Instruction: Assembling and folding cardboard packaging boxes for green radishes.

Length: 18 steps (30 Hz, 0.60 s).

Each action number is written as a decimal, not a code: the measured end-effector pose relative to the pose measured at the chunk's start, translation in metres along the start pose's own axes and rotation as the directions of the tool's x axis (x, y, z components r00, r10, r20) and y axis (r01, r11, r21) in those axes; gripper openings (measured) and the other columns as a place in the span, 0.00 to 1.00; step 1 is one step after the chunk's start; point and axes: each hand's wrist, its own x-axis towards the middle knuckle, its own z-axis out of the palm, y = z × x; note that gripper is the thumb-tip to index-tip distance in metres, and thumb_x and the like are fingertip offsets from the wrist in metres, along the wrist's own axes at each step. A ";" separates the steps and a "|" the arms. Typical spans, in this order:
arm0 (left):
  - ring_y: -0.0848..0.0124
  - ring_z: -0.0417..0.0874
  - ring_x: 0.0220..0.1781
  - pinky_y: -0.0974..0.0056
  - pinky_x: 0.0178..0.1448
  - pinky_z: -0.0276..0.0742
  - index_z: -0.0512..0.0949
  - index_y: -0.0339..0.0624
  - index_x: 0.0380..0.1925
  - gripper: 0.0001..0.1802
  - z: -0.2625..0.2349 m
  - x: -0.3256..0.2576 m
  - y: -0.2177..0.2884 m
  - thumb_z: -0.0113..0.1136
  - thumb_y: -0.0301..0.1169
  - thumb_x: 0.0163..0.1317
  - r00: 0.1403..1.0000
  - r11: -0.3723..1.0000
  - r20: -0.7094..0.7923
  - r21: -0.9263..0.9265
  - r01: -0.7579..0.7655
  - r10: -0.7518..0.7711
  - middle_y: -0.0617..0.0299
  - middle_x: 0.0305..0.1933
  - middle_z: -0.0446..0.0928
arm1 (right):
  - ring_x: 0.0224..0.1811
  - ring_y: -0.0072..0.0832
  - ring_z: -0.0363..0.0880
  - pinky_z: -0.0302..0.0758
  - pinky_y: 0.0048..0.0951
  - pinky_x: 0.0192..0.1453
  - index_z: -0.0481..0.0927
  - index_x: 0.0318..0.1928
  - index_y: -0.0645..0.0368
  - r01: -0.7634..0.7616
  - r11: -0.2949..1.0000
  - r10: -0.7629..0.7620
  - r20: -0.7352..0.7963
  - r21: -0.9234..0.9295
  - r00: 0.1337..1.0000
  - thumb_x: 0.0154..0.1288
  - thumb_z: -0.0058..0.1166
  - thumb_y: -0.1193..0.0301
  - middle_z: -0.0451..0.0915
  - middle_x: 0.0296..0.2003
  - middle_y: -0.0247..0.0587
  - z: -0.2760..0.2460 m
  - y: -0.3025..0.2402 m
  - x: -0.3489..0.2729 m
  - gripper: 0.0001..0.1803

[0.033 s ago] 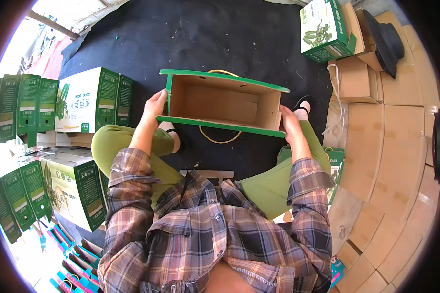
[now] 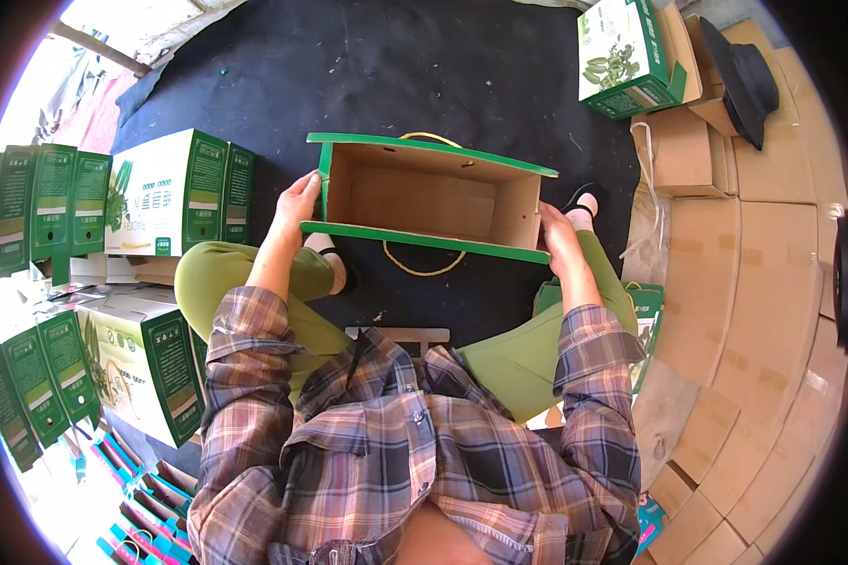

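A green cardboard gift box (image 2: 415,193) is held between my hands above the floor, its open top facing me and its bare brown inside visible. One yellow rope handle (image 2: 424,274) hangs in a loop off the near long side; another rope handle (image 2: 431,138) shows beyond the far side. My left hand (image 2: 297,202) grips the left end, thumb at the rim. At the right end my right hand (image 2: 560,237) is closed on the short wall, with its fingertips partly hidden behind the board. The outer faces of the box cannot be seen.
Green-and-white boxes (image 2: 151,193) stand in rows at the left, above blue-and-pink cartons (image 2: 151,504). Brown cartons (image 2: 693,282) line the right side. A black hat (image 2: 740,80) rests by another printed box (image 2: 622,56) at the far right. Black sheeting (image 2: 396,71) covers the floor.
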 end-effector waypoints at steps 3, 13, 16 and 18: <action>0.75 0.80 0.37 0.69 0.42 0.76 0.78 0.41 0.55 0.20 -0.003 0.014 -0.011 0.58 0.36 0.65 0.992 0.979 -0.023 0.163 -0.122 0.127 0.62 0.42 0.82 | 0.41 0.22 0.80 0.78 0.28 0.44 0.77 0.56 0.59 0.135 0.990 -0.136 -0.034 -0.047 0.990 0.72 0.46 0.62 0.81 0.44 0.36 -0.010 0.026 0.024 0.19; 0.74 0.76 0.28 0.67 0.31 0.77 0.79 0.52 0.54 0.28 -0.007 0.013 -0.005 0.68 0.26 0.49 0.930 0.784 0.171 0.501 -0.367 0.326 0.63 0.34 0.71 | 0.34 0.17 0.76 0.76 0.21 0.35 0.79 0.50 0.58 0.356 0.912 -0.382 -0.107 -0.204 0.918 0.66 0.53 0.74 0.77 0.32 0.28 -0.005 0.012 0.016 0.13; 0.73 0.78 0.30 0.66 0.32 0.78 0.78 0.52 0.56 0.28 -0.010 0.010 -0.001 0.68 0.29 0.51 0.943 0.772 0.213 0.542 -0.332 0.256 0.61 0.39 0.72 | 0.34 0.18 0.76 0.76 0.21 0.34 0.79 0.51 0.59 0.361 0.918 -0.376 -0.067 -0.165 0.924 0.66 0.54 0.71 0.79 0.37 0.31 -0.005 0.004 0.009 0.14; 0.72 0.79 0.34 0.66 0.32 0.78 0.76 0.49 0.58 0.28 -0.009 0.008 0.000 0.66 0.38 0.56 0.924 0.735 0.269 0.562 -0.379 0.271 0.58 0.44 0.73 | 0.43 0.22 0.78 0.79 0.26 0.43 0.76 0.55 0.59 0.324 0.940 -0.319 0.060 -0.110 0.946 0.70 0.51 0.67 0.77 0.50 0.36 -0.009 0.001 0.006 0.16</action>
